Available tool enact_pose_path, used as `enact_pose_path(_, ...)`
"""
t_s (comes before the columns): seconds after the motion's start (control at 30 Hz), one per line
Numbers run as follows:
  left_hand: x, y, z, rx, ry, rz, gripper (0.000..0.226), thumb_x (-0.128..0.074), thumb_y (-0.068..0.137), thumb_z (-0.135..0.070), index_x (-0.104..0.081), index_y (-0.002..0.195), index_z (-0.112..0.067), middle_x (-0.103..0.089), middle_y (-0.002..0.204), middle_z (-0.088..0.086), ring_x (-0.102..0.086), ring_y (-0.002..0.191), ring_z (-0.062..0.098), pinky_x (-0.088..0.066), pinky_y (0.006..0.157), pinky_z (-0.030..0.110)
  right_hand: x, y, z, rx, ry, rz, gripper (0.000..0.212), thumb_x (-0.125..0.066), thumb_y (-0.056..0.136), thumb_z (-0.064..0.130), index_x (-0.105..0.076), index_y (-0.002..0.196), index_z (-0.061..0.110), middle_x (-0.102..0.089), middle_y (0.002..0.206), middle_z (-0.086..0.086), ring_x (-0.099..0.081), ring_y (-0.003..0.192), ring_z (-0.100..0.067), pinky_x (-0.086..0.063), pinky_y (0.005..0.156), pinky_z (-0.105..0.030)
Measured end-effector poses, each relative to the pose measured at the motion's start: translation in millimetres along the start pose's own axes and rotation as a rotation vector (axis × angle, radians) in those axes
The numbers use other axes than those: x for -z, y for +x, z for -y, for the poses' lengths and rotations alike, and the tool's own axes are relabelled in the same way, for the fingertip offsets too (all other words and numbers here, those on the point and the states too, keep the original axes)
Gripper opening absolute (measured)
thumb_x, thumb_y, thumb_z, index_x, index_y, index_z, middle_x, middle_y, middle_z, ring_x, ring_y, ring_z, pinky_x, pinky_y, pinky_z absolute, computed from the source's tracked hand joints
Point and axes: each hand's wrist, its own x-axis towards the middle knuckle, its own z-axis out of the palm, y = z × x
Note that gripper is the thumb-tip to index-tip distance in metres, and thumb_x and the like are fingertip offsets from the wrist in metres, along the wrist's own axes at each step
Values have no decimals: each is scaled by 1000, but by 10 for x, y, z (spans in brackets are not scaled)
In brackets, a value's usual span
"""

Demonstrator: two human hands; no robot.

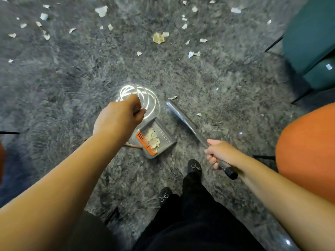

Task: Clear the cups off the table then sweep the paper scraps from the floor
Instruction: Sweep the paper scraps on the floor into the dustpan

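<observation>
My left hand (119, 116) grips the upright handle of a grey dustpan (164, 137) with an orange comb edge; the pan holds several paper scraps. My right hand (218, 153) grips the grey broom handle (190, 125), which slants up and left toward the floor just right of the pan; its black end cap sticks out behind my fist. Several white paper scraps (101, 10) and a crumpled tan one (158, 38) lie scattered over the grey marbled floor ahead. One scrap (172, 97) lies by the broom's far end. No cups are in view.
A teal chair (310, 38) with black legs stands at the right, an orange seat (308, 145) below it. My black shoes (194, 167) are just behind the dustpan. A ceiling light glares off the floor (143, 96) beside my left hand.
</observation>
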Motion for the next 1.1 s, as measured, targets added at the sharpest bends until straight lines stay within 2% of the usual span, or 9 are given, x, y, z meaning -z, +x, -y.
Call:
enact_pose_path(0.13,-63,266,-258,-38,-21,43,21,-61,92,-40,-58,95,-20,-66,78,5,-59,73,34,-51,60,40,316,90,136,26,15,-52,49,-41,94,1,-36,140,17,-41,56,-4,-34,35,-9,-29,37,-17)
enact_pose_path(0.23,-136,512,-458,-90,-19,69,21,-61,93,-40,-58,96,-19,-68,79,5,-59,71,32,-51,59,38,556,176,289,18,41,-108,39,-42,97,7,-39,136,17,-39,59,-5,-33,35,-9,-28,37,-16)
enact_pose_path(0.3,-193,717,-616,-122,-3,94,22,-61,93,-41,-58,95,-19,-66,77,5,-58,69,30,-48,57,36,728,248,406,16,62,-137,44,-43,99,12,-36,142,19,-39,59,-5,-33,33,-9,-29,35,-16)
enact_pose_path(0.43,-302,1108,-943,-158,6,119,20,-60,94,-39,-56,95,-19,-59,70,1,-51,63,26,-33,51,28,1061,425,673,17,69,-149,48,-41,100,13,-29,146,16,-39,57,-6,-34,33,-10,-29,35,-17)
enact_pose_path(0.6,-434,1486,-1301,-123,21,134,21,-56,95,-41,-52,93,-20,-58,73,3,-51,67,28,-37,54,32,1384,671,949,-32,83,-148,49,-40,100,9,-27,147,18,-41,45,-4,-34,32,-11,-30,35,-17)
enact_pose_path(0.77,-537,1701,-1561,-114,79,96,21,-53,96,-41,-47,89,-22,-53,71,3,-47,61,28,-30,48,29,1466,783,1094,-162,60,-47,39,-35,101,12,-32,138,25,-39,40,-1,-32,34,-10,-28,36,-15)
enact_pose_path(0.87,-553,1769,-1619,-117,86,89,22,-54,96,-41,-48,90,-21,-52,69,2,-46,58,27,-30,47,27,1364,708,1081,-239,80,74,34,-33,102,14,-33,135,22,-39,42,1,-33,33,-8,-29,35,-14)
enact_pose_path(1.0,-561,1761,-1608,-109,84,84,23,-55,95,-42,-47,88,-22,-47,63,-3,-43,52,19,-29,46,26,1217,566,1035,-219,88,154,45,-34,102,10,-26,140,31,-38,44,1,-33,32,-6,-30,34,-14)
enact_pose_path(1.1,-520,1676,-1523,-99,70,97,23,-56,94,-42,-47,88,-22,-50,66,0,-50,59,28,-34,48,29,1190,471,1082,-210,95,179,45,-36,102,9,-28,142,29,-36,53,0,-33,32,-5,-28,33,-13)
